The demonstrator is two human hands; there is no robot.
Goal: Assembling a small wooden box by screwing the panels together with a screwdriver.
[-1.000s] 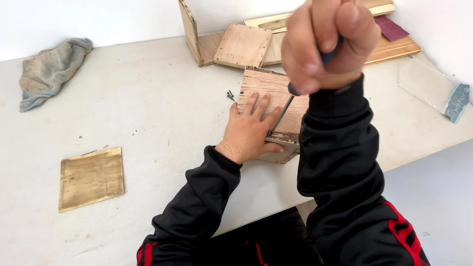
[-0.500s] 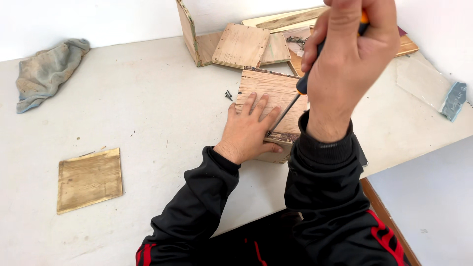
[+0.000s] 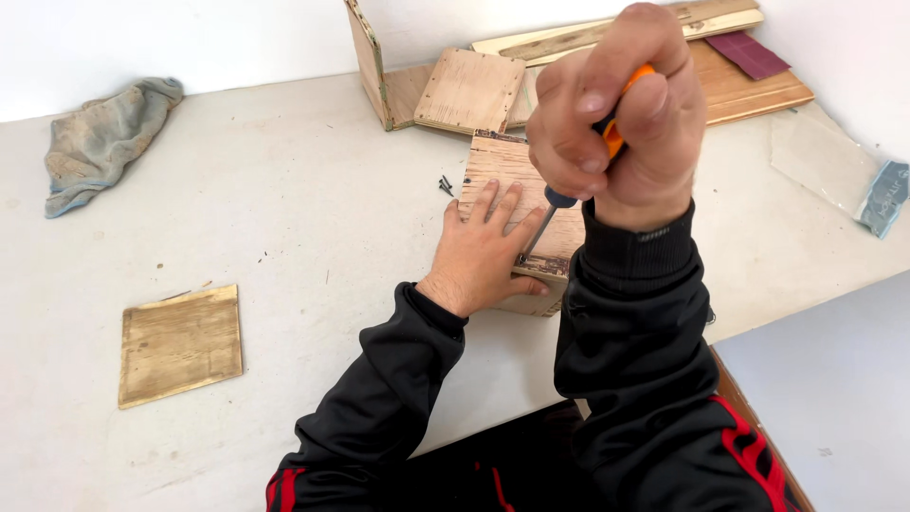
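While the left hand (image 3: 483, 248) lies flat on the wooden box (image 3: 524, 213), the right hand (image 3: 616, 118) keeps a closed grip on the upright screwdriver (image 3: 578, 161).

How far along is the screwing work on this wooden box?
Done: the wooden box has its plywood top on. In hand: the left hand presses it flat while the right hand drives the orange-handled screwdriver at its near edge. Left: loose screws and a separate square panel lie unused.
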